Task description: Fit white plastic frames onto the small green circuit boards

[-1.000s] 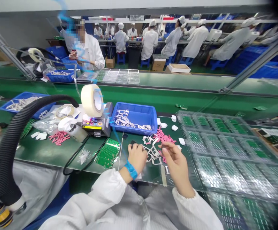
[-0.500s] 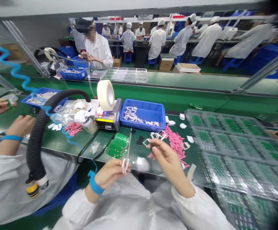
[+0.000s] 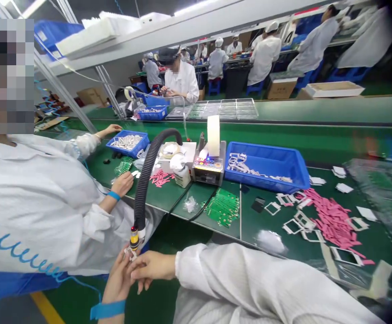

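At the lower left, my left hand [image 3: 119,274], with a blue wrist strap, grips a small white plastic frame [image 3: 133,255], partly hidden by fingers. Just above the frame is the yellow and black nozzle [image 3: 134,238] at the end of a black corrugated hose [image 3: 145,180]. My right hand [image 3: 153,266] reaches across and meets the left one, its fingers curled in against the frame. What the right fingertips pinch is hidden. Loose white frames [image 3: 293,226] lie on the bench beside a heap of pink strips [image 3: 332,218].
A box-shaped device [image 3: 209,168] carries a tape roll [image 3: 213,135]. Beside it stands a blue tray [image 3: 266,180] with white frames. Green circuit boards [image 3: 223,208] lie near the bench edge. Close on my left, a co-worker's sleeve [image 3: 94,220] and hand [image 3: 123,183] rest by the bench.
The view has swung left. My left hand has carried the white frame from over the bench edge to the hose nozzle. My right hand has left the loose frames and joined it.
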The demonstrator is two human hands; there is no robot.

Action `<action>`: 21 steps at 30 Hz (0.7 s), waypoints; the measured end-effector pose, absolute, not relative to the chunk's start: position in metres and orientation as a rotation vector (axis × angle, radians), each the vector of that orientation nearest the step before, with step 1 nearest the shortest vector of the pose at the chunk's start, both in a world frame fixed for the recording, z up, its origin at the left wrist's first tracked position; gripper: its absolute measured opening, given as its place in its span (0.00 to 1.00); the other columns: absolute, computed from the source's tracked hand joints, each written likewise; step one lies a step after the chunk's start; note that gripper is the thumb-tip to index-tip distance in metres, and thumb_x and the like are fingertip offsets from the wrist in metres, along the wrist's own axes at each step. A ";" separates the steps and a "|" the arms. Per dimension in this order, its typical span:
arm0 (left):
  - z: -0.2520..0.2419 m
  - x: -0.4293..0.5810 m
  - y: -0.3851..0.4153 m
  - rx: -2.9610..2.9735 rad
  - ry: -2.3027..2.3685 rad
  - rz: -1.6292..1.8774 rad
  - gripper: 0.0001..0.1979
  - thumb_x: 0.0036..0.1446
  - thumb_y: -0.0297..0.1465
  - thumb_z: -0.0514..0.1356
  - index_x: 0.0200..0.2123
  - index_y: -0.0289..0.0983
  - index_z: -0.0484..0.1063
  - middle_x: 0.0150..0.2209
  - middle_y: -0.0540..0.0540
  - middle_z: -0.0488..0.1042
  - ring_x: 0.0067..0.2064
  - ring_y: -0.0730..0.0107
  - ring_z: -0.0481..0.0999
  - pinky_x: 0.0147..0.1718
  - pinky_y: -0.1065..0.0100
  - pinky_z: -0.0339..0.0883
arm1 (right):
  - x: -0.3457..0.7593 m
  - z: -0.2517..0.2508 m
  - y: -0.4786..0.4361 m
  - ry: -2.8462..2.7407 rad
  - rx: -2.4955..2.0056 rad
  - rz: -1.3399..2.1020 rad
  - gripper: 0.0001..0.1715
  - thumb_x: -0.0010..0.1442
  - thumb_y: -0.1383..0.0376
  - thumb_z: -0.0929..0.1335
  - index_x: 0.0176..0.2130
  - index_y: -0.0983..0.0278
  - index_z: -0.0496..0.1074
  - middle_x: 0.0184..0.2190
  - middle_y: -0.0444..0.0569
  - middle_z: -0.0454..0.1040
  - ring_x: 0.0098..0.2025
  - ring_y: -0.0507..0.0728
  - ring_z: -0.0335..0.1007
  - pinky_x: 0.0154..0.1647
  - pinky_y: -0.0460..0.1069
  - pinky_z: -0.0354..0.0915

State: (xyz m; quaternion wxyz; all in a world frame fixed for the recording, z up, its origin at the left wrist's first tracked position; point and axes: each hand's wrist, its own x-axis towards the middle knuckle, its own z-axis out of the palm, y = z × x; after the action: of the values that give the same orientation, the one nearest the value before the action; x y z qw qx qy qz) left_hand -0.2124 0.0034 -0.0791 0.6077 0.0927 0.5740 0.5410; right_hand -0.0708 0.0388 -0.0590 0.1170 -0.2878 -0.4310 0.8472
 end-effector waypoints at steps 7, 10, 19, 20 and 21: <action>-0.083 -0.213 0.014 0.165 1.225 1.353 0.16 0.48 0.22 0.61 0.41 0.40 0.71 0.31 0.50 0.79 0.31 0.70 0.78 0.29 0.70 0.73 | -0.081 -0.058 0.042 -0.835 -1.026 2.270 0.15 0.57 0.56 0.68 0.35 0.65 0.64 0.24 0.38 0.65 0.20 0.41 0.63 0.27 0.40 0.62; -0.087 -0.191 0.014 0.129 1.168 1.343 0.10 0.51 0.23 0.60 0.38 0.37 0.73 0.31 0.48 0.79 0.33 0.68 0.78 0.32 0.68 0.73 | -0.054 -0.044 0.032 -0.853 -1.079 2.232 0.14 0.56 0.58 0.69 0.35 0.66 0.66 0.22 0.39 0.65 0.20 0.43 0.64 0.26 0.41 0.62; -0.049 -0.104 -0.012 0.264 0.587 0.989 0.17 0.40 0.36 0.70 0.36 0.35 0.78 0.45 0.38 0.77 0.50 0.54 0.73 0.50 0.59 0.65 | 0.083 0.009 0.007 -2.076 -1.194 0.928 0.25 0.56 0.63 0.69 0.52 0.66 0.67 0.42 0.55 0.70 0.35 0.56 0.67 0.38 0.53 0.67; -0.038 -0.098 -0.010 0.330 0.545 0.958 0.19 0.39 0.37 0.70 0.36 0.35 0.78 0.47 0.37 0.76 0.50 0.53 0.73 0.49 0.59 0.65 | 0.089 0.010 0.006 -2.188 -1.179 0.734 0.25 0.57 0.60 0.69 0.51 0.68 0.67 0.41 0.57 0.71 0.37 0.58 0.66 0.39 0.55 0.66; -0.027 -0.094 -0.008 0.388 0.517 0.928 0.19 0.39 0.37 0.70 0.36 0.34 0.78 0.47 0.37 0.75 0.49 0.53 0.73 0.48 0.60 0.66 | 0.093 0.010 0.005 -2.259 -1.162 0.578 0.25 0.57 0.57 0.69 0.50 0.69 0.68 0.40 0.57 0.72 0.39 0.60 0.65 0.39 0.57 0.66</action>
State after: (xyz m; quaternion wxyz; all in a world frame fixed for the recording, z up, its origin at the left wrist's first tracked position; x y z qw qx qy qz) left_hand -0.0940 -0.0075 -0.0270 0.8443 0.1837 0.2451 0.4398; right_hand 0.0929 0.0054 0.0104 0.2651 -0.4301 -0.8361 0.2138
